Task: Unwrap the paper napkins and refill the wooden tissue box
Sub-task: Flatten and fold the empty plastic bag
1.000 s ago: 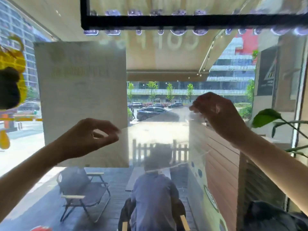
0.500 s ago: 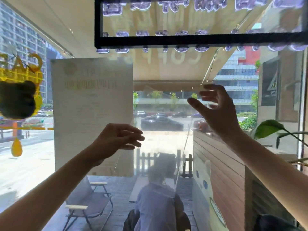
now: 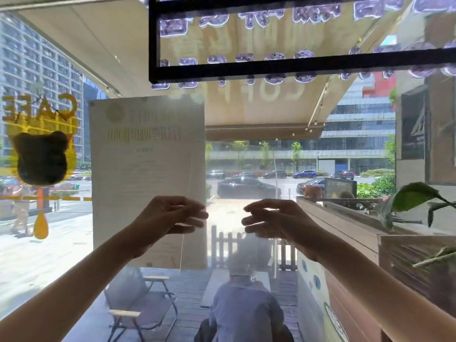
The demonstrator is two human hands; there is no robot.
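Both arms raised toward a shop window, mid-frame. Left hand [image 3: 170,217] at centre left with fingers curled, grip narrow, pinched on a clear plastic sheet [image 3: 222,243] whose thin edge runs as a pale line over the paper notice [image 3: 148,169] taped to the glass. Right hand [image 3: 276,222] at centre right, fingers loosely spread and blurred, pressed near or on the same sheet; cannot tell whether holding it. Napkins and wooden tissue box out of view. Green leaf [image 3: 414,196] at right edge.
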